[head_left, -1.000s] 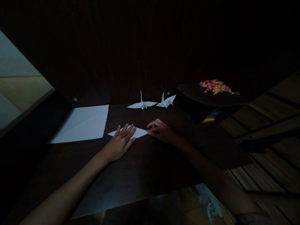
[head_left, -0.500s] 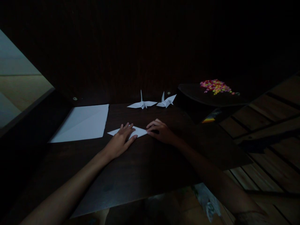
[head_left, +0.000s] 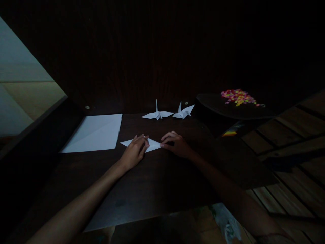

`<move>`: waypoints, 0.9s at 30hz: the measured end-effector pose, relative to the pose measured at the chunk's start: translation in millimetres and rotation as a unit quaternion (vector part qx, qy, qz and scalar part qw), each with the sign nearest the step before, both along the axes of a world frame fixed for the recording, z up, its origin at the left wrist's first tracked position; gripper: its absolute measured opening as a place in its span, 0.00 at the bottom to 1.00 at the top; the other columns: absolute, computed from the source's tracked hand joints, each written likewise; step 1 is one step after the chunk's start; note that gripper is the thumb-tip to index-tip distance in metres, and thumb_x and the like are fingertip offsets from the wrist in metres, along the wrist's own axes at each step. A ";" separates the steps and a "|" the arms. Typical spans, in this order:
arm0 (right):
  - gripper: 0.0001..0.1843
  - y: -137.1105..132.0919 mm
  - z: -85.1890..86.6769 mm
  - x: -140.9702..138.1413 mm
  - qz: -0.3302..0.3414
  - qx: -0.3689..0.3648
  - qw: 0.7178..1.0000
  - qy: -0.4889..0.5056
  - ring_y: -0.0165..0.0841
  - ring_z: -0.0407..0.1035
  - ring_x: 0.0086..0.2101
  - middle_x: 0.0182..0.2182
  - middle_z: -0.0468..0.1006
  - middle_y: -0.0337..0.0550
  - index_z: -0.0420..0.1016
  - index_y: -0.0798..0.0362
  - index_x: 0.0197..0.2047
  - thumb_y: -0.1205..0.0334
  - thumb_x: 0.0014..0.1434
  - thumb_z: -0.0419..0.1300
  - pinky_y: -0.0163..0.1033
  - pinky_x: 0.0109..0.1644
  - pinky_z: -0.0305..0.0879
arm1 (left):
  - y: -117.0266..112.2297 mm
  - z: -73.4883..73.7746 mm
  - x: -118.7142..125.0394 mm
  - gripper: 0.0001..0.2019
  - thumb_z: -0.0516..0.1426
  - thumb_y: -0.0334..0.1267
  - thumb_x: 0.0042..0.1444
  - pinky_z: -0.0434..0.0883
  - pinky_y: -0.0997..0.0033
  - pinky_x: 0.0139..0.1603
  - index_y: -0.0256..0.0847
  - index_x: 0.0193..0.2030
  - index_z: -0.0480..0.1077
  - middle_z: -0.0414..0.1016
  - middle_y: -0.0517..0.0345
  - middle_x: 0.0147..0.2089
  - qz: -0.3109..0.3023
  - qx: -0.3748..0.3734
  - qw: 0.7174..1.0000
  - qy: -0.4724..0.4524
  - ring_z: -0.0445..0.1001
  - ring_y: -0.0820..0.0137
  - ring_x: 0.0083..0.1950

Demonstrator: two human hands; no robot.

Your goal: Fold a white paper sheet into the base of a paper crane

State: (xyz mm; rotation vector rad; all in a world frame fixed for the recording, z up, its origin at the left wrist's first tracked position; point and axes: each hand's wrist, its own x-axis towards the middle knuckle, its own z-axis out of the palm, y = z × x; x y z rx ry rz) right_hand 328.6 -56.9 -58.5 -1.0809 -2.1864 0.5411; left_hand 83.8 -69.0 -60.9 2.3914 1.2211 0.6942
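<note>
A white paper folded into a flat triangle (head_left: pixel 153 145) lies on the dark wooden table (head_left: pixel 152 183). My left hand (head_left: pixel 135 151) rests on its middle with the fingers curled and pressed down on the paper. My right hand (head_left: pixel 176 144) sits at the paper's right tip, fingers bent and pinching that corner against the table. Behind them stand two white paper cranes, one (head_left: pixel 157 115) to the left and one (head_left: pixel 183 112) to the right.
A stack of white paper sheets (head_left: pixel 95 133) lies at the left of the table. A dark raised surface (head_left: pixel 218 105) at the right carries a heap of small colourful pieces (head_left: pixel 238 97). Wooden floorboards (head_left: pixel 286 142) show beyond the table's right edge. The scene is dim.
My left hand's fingers have curled in from lying flat and spread on the paper. The right hand stays at the right tip. The view has shifted slightly.
</note>
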 end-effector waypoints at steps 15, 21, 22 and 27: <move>0.03 -2.5 2.3 -3.6 -0.022 -0.034 0.999 0.003 0.36 0.69 0.40 0.36 0.75 0.42 0.78 0.51 0.29 0.64 0.54 0.67 0.45 0.46 0.62 | 1.4 -2.2 -0.6 0.09 0.46 0.36 0.66 0.56 0.47 0.68 0.40 0.42 0.67 0.70 0.48 0.61 -0.009 0.028 0.999 0.025 0.62 0.59 0.67; 0.03 -2.5 2.8 -3.1 -0.019 -0.039 0.999 0.012 0.36 0.69 0.40 0.36 0.76 0.42 0.77 0.51 0.29 0.65 0.53 0.67 0.45 0.46 0.62 | 1.2 -4.3 -0.8 0.18 0.44 0.38 0.69 0.55 0.45 0.68 0.40 0.59 0.66 0.66 0.50 0.65 -0.018 0.034 0.997 0.068 0.57 0.59 0.70; 0.03 -2.1 2.2 -2.9 -0.019 -0.039 0.999 0.014 0.36 0.69 0.40 0.36 0.76 0.42 0.77 0.51 0.29 0.65 0.53 0.67 0.45 0.46 0.62 | 0.9 -4.0 -0.8 0.19 0.43 0.39 0.69 0.54 0.44 0.68 0.41 0.61 0.65 0.65 0.50 0.66 -0.024 0.035 0.996 0.080 0.56 0.59 0.70; 0.03 0.0 -1.0 -2.6 -0.011 -0.033 0.999 0.018 0.35 0.70 0.39 0.36 0.76 0.43 0.77 0.52 0.30 0.63 0.55 0.66 0.46 0.47 0.61 | -2.3 -0.3 -0.1 0.23 0.45 0.48 0.68 0.50 0.41 0.69 0.45 0.66 0.61 0.61 0.53 0.68 -0.047 0.057 0.989 0.127 0.52 0.56 0.71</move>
